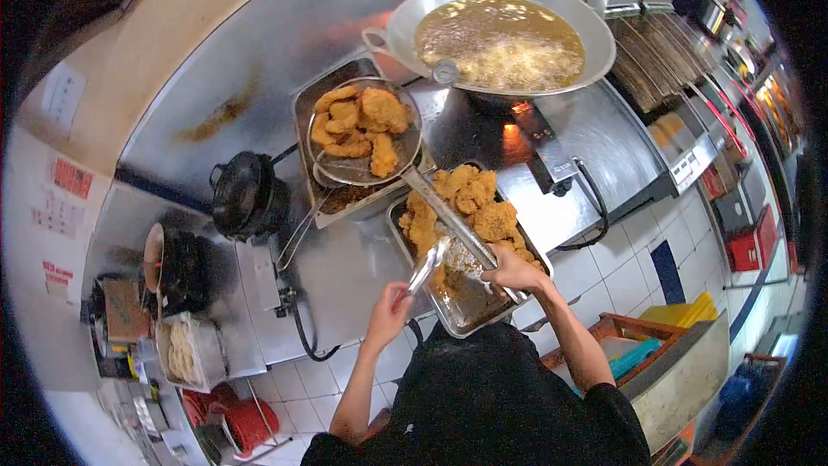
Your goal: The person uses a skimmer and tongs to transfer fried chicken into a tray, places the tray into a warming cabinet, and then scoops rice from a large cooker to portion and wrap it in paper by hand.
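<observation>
Right hand (509, 273) gripped skimmer (366, 132) handle, arm bent; left hand (388, 311) clasped tongs (427, 266) just above. Tray (466, 311) beneath tongs, contents partly hidden.

The right hand (511, 273) is gripping the strainer (366, 132) handle, holding fried chicken (358, 123) over a tray (470, 311) near the surface's front edge. The left hand (388, 312) is holding tongs (427, 266) there, while the wok (500, 34) is bubbling behind.

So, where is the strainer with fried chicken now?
In the head view, the strainer is held by the right hand, above the trays, below the wok.
</observation>
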`<state>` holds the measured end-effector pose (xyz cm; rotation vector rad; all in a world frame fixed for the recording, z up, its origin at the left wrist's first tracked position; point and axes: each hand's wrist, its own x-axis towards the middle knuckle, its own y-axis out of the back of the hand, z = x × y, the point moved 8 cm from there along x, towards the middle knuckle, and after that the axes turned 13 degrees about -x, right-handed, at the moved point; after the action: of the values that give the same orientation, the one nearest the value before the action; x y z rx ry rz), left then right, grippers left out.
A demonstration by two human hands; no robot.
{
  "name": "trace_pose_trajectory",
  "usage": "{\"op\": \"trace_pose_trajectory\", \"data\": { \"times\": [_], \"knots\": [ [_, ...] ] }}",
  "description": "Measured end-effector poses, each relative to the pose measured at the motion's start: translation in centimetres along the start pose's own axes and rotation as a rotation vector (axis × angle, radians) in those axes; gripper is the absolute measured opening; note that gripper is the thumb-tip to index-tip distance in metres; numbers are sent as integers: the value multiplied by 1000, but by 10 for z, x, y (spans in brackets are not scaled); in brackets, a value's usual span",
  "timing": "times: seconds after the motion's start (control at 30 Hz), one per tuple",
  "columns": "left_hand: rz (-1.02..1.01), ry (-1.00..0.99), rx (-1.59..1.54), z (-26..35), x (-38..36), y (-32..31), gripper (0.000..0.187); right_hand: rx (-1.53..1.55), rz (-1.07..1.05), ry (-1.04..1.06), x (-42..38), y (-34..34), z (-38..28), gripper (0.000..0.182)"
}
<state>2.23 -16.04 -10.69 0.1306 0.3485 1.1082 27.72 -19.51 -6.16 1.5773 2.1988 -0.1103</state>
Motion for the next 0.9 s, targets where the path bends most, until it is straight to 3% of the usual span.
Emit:
{"op": "trace_pose_trajectory", "data": {
  "times": [0.13, 0.27, 0.3, 0.33, 0.43, 0.47, 0.57, 0.7, 0.73, 0.77, 0.8, 0.87, 0.9],
  "knots": [
    [57, -107, 458, 3, 31, -17, 25, 8, 9, -33, 10, -3, 20, 46],
    [202, -163, 515, 27, 16, 1, 21, 0, 35, -22, 7, -2, 8, 44],
    [241, -164, 508, 40, 8, 8, 19, -51, 95, 98, 8, 1, 2, 36],
    [253, -175, 510, 49, 4, 14, 19, -114, 108, 81, 11, 2, 9, 26],
    [411, -144, 356, 71, 2, 50, 20, -70, 108, 53, 10, 0, 10, 23],
    [417, -151, 353, 82, 13, 59, 20, 12, 37, -32, 8, -3, 16, 27],
    [469, -194, 378, 114, 53, 94, 25, -8, 38, 4, 9, -5, 15, 31],
    [406, -251, 561, 99, 145, 132, 35, -100, 94, 24, 11, -1, 22, 37],
    [235, -6, 330, 87, 166, 130, 37, -145, 123, 49, 11, 2, 15, 40],
    [56, 236, 101, 72, 174, 120, 40, -117, 69, -107, 6, 0, 22, 45],
    [49, 230, 108, 69, 181, 121, 40, -112, 78, -105, 12, 1, 37, 45],
    [-61, 360, -227, 47, 199, 109, 38, -295, 171, 139, 30, 4, 56, 44],
    [-37, 367, -309, 46, 204, 102, 32, -253, 174, 140, 26, 4, 48, 42]
  ]
}}
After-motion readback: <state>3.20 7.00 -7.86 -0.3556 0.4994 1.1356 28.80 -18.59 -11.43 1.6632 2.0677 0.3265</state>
